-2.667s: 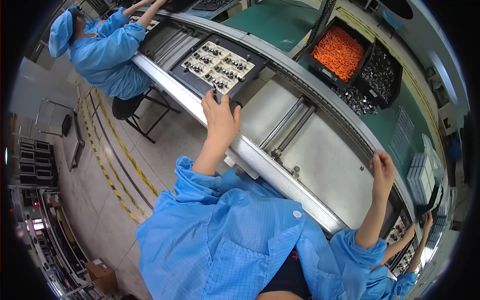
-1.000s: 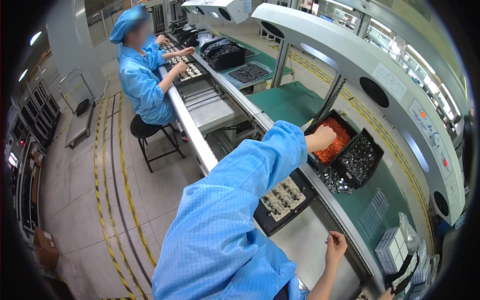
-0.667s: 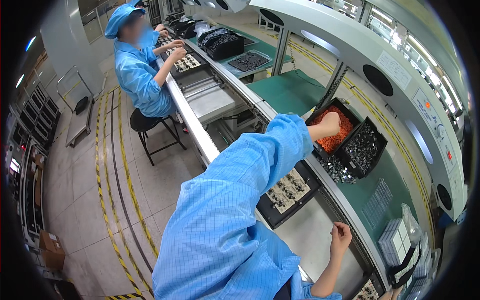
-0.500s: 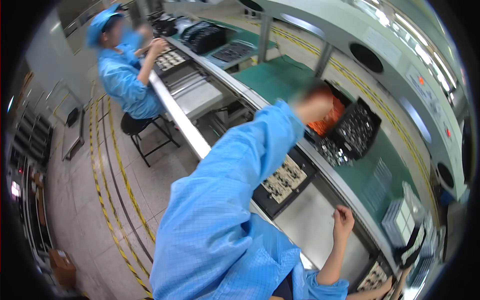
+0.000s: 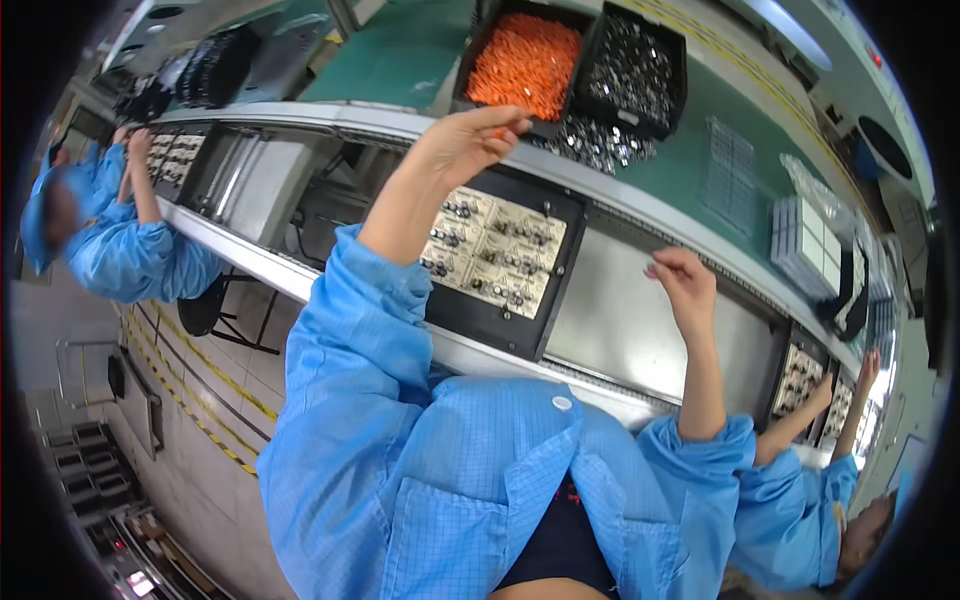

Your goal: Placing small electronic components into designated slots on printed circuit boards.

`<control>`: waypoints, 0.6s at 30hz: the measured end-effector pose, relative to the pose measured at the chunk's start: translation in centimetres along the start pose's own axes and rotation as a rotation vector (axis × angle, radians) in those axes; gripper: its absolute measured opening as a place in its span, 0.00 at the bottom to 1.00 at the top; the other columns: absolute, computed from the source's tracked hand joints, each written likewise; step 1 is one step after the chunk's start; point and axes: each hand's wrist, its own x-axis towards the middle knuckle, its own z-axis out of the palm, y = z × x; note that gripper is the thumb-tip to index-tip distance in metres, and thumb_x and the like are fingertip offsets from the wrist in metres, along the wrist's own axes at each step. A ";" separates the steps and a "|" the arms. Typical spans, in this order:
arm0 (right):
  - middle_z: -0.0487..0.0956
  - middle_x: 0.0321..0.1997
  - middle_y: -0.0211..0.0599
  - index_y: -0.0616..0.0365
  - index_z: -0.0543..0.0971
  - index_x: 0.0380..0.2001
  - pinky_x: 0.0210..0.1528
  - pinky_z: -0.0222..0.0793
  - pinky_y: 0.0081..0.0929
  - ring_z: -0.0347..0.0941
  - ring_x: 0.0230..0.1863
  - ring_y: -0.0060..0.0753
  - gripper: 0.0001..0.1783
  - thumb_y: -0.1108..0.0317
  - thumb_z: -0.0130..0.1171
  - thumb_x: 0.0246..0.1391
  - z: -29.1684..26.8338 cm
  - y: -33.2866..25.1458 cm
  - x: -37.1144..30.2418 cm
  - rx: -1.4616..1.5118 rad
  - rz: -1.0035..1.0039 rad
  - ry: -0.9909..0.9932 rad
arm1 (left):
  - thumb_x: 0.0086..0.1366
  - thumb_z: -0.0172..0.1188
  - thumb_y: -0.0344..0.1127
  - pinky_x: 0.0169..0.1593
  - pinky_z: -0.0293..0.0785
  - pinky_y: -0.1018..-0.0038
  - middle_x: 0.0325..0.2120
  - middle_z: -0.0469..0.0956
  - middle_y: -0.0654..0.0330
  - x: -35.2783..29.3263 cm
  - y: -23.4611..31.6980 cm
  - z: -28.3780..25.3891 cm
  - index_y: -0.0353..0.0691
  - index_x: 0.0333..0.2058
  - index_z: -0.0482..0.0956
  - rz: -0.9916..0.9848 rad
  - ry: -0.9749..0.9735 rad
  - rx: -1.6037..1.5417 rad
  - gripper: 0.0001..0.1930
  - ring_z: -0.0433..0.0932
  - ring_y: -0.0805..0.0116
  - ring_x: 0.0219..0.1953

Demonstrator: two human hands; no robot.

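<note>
My left hand is raised just in front of a black bin heaped with small orange parts. Its fingers are pinched together, and a bit of orange shows between them. Below and beyond that wrist, a black tray holds cream circuit boards studded with small dark components. My right hand hovers over the bare metal part of the line, right of the tray. Thumb and fingertips are drawn together there; a tiny greyish thing may sit at the tips, too small to name.
A second black bin holds shiny dark metal parts, with more loose metal parts spilled before it. White stacked blocks stand on the green bench. Co-workers in blue sit left and right.
My left hand has come back out of the orange-part bin toward me, with a bit of orange in its fingers. The view has swung, bringing the right-hand co-worker further in.
</note>
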 end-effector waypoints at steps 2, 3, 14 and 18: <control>0.78 0.41 0.38 0.70 0.76 0.42 0.48 0.77 0.25 0.79 0.42 0.29 0.09 0.82 0.58 0.57 2.6 -1.3 0.8 -0.001 0.011 -0.082 | 0.67 0.59 0.28 0.31 0.69 0.86 0.38 0.75 0.51 -1.1 -0.8 -0.5 0.24 0.44 0.75 0.114 0.049 -0.038 0.12 0.70 0.76 0.30; 0.79 0.41 0.37 0.68 0.76 0.42 0.49 0.76 0.24 0.79 0.42 0.28 0.10 0.82 0.59 0.55 4.4 -2.4 1.4 -0.069 0.003 -0.116 | 0.67 0.59 0.28 0.31 0.69 0.86 0.38 0.75 0.51 -1.3 -1.2 -1.0 0.24 0.44 0.75 0.091 0.056 -0.054 0.12 0.70 0.76 0.30; 0.81 0.40 0.36 0.61 0.76 0.45 0.45 0.74 0.25 0.79 0.43 0.27 0.17 0.81 0.63 0.50 11.4 -1.6 4.7 -0.459 -0.154 -0.170 | 0.65 0.63 0.29 0.34 0.75 0.83 0.40 0.76 0.49 -2.6 -2.4 -2.9 0.25 0.42 0.75 0.158 0.226 -0.153 0.12 0.73 0.71 0.33; 0.81 0.39 0.37 0.60 0.76 0.45 0.45 0.74 0.25 0.79 0.42 0.28 0.17 0.81 0.62 0.50 12.0 -1.8 4.8 -0.500 -0.166 -0.172 | 0.65 0.63 0.32 0.41 0.77 0.80 0.39 0.79 0.50 -2.6 -2.8 -3.3 0.29 0.41 0.78 0.216 0.189 0.020 0.12 0.76 0.71 0.37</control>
